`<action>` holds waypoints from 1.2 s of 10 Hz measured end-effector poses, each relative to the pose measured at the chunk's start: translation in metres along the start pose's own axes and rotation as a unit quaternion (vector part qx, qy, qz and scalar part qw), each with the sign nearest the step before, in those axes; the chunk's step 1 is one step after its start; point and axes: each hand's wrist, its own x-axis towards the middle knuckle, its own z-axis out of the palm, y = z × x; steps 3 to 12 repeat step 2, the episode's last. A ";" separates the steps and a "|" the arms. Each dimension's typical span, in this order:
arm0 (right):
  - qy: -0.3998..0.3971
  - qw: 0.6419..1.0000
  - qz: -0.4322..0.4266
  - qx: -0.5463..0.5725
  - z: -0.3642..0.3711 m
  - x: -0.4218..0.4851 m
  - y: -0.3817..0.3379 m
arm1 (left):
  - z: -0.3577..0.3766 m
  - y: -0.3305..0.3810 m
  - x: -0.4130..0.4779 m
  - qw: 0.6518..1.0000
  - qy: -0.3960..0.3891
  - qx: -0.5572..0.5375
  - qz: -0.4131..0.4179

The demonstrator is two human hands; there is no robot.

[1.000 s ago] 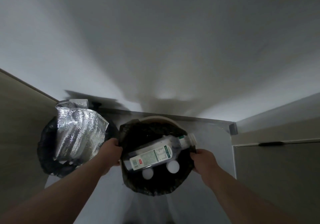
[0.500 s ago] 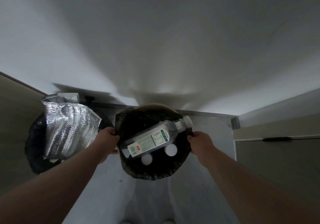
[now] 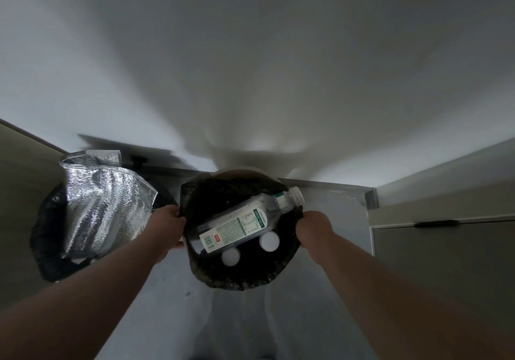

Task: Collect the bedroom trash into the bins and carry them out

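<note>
A round bin lined with a black bag (image 3: 239,278) sits in front of me on the grey floor. Inside lies a clear plastic bottle (image 3: 245,220) with a white and green label, tilted, its cap toward the upper right. Two white caps (image 3: 269,241) show beneath it. My left hand (image 3: 167,225) grips the bin's left rim and my right hand (image 3: 313,227) grips its right rim. A second black-lined bin (image 3: 47,242) stands to the left, with a crumpled silver foil bag (image 3: 103,209) sticking out of it.
A white wall (image 3: 250,66) rises straight ahead, with a grey baseboard (image 3: 334,185) along its foot. A beige panel (image 3: 19,170) closes the left side. A grey cabinet door with a dark handle (image 3: 434,223) stands on the right.
The view has shifted slightly, and both bins sit a little differently in frame. Both hands stay clamped on the middle bin's rim; the bottle has not moved within it.
</note>
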 end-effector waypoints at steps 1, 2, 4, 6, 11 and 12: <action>-0.004 1.000 -0.013 -0.005 -0.015 -0.026 -0.019 | -0.011 0.015 -0.012 0.996 0.026 0.050 0.072; 0.004 0.992 -0.008 0.126 -0.031 -0.065 -0.030 | -0.028 0.031 -0.043 0.994 0.026 0.002 0.105; 0.004 0.992 -0.008 0.126 -0.031 -0.065 -0.030 | -0.028 0.031 -0.043 0.994 0.026 0.002 0.105; 0.004 0.992 -0.008 0.126 -0.031 -0.065 -0.030 | -0.028 0.031 -0.043 0.994 0.026 0.002 0.105; 0.004 0.992 -0.008 0.126 -0.031 -0.065 -0.030 | -0.028 0.031 -0.043 0.994 0.026 0.002 0.105; 0.004 0.992 -0.008 0.126 -0.031 -0.065 -0.030 | -0.028 0.031 -0.043 0.994 0.026 0.002 0.105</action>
